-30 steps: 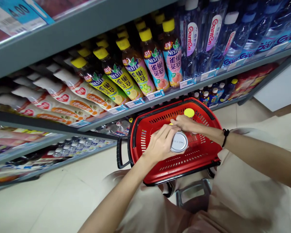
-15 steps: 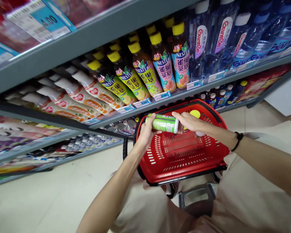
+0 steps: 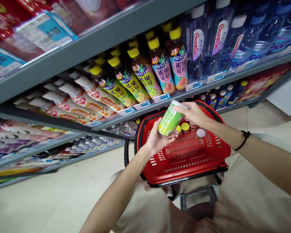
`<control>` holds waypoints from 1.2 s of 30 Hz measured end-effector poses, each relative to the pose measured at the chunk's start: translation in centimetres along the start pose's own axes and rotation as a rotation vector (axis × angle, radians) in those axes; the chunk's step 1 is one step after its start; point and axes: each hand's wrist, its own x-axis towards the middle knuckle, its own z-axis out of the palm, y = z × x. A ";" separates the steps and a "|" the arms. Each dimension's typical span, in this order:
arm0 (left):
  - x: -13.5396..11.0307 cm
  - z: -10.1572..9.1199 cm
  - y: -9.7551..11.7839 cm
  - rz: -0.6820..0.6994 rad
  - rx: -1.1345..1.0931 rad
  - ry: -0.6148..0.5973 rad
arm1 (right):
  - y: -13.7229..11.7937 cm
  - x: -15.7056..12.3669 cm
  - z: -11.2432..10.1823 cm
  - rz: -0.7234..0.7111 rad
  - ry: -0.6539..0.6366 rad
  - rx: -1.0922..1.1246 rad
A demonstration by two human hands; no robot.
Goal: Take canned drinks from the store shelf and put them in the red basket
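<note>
A green canister with a white lid (image 3: 170,119) is tilted above the red shopping basket (image 3: 191,168). My right hand (image 3: 192,113) grips it near the lid end. My left hand (image 3: 158,139) is curled around its lower end, thumb on the near side and fingers beneath. Inside the basket, below my right hand, stand several small jars, some with yellow lids (image 3: 185,127) and one with a pale lid (image 3: 200,133).
Behind the basket is a shelf (image 3: 135,111) with Nestea bottles (image 3: 160,64), white-capped juice bottles (image 3: 87,89) and water bottles (image 3: 219,35). Lower shelves hold more drinks (image 3: 215,100). The basket's black handle (image 3: 126,152) hangs at its left. A grey stool-like object (image 3: 199,197) is between my legs.
The canister has turned from nearly level to a steep tilt, its lid end now up. My right hand has risen with it, and my left hand has shifted under the bottom end.
</note>
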 end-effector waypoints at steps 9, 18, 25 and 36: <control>-0.7 0.8 -2.0 0.190 0.409 -0.239 | -0.2 -0.5 0.7 0.075 -0.051 0.337; -0.8 0.2 -3.1 0.323 0.537 -0.046 | 0.7 -0.8 1.6 0.204 -0.192 0.549; -1.0 0.8 -2.5 0.263 0.569 -0.145 | -0.1 -1.2 1.7 0.211 -0.188 0.574; -0.6 1.2 -2.6 0.353 0.610 -0.199 | -1.0 -1.5 1.5 0.196 -0.229 0.611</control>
